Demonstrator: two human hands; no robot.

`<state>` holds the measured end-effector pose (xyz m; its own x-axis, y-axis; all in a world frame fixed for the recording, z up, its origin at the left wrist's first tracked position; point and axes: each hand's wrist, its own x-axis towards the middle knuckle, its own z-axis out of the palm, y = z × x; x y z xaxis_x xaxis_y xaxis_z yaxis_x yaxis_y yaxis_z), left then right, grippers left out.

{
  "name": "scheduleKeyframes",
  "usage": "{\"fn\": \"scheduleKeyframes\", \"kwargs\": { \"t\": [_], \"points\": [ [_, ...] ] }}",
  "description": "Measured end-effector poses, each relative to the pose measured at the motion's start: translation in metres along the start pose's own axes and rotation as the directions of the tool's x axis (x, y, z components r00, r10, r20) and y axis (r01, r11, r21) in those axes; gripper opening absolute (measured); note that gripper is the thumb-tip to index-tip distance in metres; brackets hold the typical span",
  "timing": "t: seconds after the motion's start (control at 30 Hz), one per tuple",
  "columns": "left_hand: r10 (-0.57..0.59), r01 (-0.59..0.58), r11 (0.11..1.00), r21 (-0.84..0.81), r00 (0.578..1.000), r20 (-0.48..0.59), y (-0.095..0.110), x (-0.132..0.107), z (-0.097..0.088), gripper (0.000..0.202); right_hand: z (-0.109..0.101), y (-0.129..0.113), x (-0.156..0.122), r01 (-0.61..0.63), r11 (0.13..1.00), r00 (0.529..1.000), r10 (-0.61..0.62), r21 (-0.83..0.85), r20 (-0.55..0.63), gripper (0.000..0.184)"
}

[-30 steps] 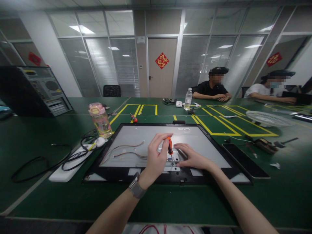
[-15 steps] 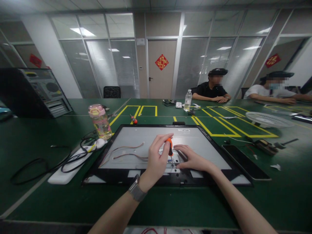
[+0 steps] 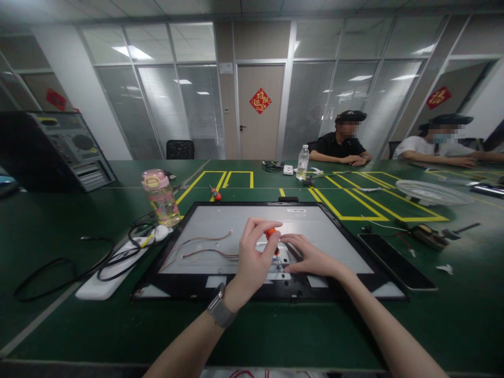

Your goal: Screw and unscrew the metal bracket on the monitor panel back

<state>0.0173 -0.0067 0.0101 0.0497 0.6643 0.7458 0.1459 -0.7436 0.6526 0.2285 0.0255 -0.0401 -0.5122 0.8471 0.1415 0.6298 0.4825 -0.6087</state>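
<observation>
A green counter marked with yellow lines fills a glass-walled office with a door. On it lies an opened monitor; the left hand has its grip closed around a small orange screwdriver standing on the panel's centre. The right hand rests flat beside it, fingers loose, holding nothing

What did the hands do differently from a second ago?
Very little. The left hand has curled its fingertips further over the top of the orange screwdriver, so less of the handle shows. It keeps its grip, tip down on the small metal part. The right hand stays resting beside it on the monitor panel.
</observation>
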Motion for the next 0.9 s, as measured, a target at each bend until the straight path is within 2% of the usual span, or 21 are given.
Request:
{"fn": "scheduleKeyframes", "kwargs": {
  "t": [0.17,0.37,0.53,0.73,0.9],
  "points": [
    [-0.029,0.032,0.998,-0.055,0.999,0.042,-0.0011,-0.0003,-0.0001,0.029,0.0007,-0.0002,-0.0004,-0.039,0.999,0.999,0.038,0.001,0.003,0.074],
    [-0.011,0.011,1.0,-0.011,1.0,0.007,0.0003,-0.0003,-0.0001,0.02,0.0003,-0.0015,-0.0002,-0.017,1.0,1.0,0.017,-0.005,-0.003,0.074],
    [-0.018,0.019,0.998,-0.054,1.0,0.024,-0.0001,-0.0011,-0.0007,0.03,-0.0004,-0.0043,0.0002,-0.034,0.999,0.999,0.034,-0.001,-0.003,0.071],
    [-0.021,0.021,1.0,-0.015,1.0,-0.009,-0.0015,-0.0009,0.0011,0.021,0.0002,-0.0028,0.0,-0.022,1.0,1.0,0.022,0.002,-0.002,0.071],
    [-0.043,0.044,0.997,-0.064,0.999,0.004,-0.001,-0.001,0.0018,0.027,0.0003,-0.0025,0.0,-0.035,0.999,0.999,0.035,-0.005,0.005,0.07]
  ]
}}
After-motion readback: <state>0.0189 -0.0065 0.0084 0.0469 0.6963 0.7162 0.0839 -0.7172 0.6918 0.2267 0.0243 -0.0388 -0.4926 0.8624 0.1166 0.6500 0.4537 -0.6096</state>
